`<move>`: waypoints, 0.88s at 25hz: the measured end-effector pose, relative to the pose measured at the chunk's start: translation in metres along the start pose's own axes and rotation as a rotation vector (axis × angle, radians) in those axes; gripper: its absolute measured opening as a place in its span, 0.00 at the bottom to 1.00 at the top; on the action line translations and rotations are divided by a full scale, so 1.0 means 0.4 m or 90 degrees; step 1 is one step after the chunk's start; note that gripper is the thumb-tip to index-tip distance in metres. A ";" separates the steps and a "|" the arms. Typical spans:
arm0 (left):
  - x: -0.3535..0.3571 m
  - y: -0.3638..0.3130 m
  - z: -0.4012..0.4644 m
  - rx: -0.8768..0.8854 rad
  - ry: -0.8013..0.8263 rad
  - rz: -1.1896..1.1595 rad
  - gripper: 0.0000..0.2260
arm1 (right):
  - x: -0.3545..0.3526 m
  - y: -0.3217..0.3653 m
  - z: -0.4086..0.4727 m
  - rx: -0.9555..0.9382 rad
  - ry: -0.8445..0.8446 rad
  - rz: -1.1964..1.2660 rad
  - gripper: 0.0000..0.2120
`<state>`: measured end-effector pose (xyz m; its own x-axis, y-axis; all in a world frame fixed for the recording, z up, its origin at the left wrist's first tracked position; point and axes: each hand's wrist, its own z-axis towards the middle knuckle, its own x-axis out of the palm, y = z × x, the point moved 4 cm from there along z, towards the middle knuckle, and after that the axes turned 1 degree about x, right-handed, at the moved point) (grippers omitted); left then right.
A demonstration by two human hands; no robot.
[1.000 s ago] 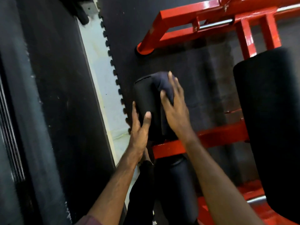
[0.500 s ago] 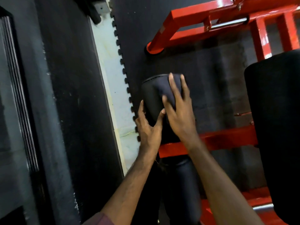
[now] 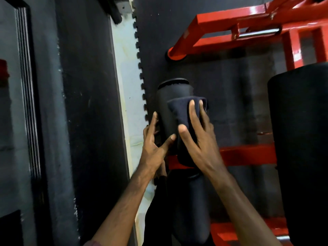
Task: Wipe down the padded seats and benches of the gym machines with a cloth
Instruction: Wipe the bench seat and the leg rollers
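Black rubber floor (image 3: 204,77) under red frame (image 3: 248,154); right hand (image 3: 198,139) flat on cloth (image 3: 182,110), left hand (image 3: 154,144) open-fingered against roller pad (image 3: 166,107); no legible writing.

Both hands meeting on the roller pad at the middle of the view

We are pressing our right hand (image 3: 198,139) flat on the cloth (image 3: 182,110), which is lying over the right side of the roller pad (image 3: 168,103); our left hand (image 3: 154,148) is touching the pad's left side, just beside the right one. A second roller pad (image 3: 191,206) is sitting below the first, with a frame crossbar (image 3: 248,155) running between them toward the right. A large pad (image 3: 301,139) is standing well to the right, the frame arm (image 3: 221,32) is reaching above, and the floor mat (image 3: 221,89) is lying behind everything.
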<state>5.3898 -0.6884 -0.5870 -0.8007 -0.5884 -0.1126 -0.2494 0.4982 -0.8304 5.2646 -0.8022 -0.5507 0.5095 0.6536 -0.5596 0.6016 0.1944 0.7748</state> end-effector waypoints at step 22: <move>0.005 -0.002 0.011 -0.119 0.064 -0.131 0.42 | -0.097 0.159 0.038 0.003 0.027 -0.277 0.35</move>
<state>5.3908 -0.6927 -0.5888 -0.7707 -0.6278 0.1094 -0.5002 0.4897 -0.7141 5.2925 -0.8265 -0.4841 0.1822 0.5412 -0.8209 0.7576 0.4549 0.4681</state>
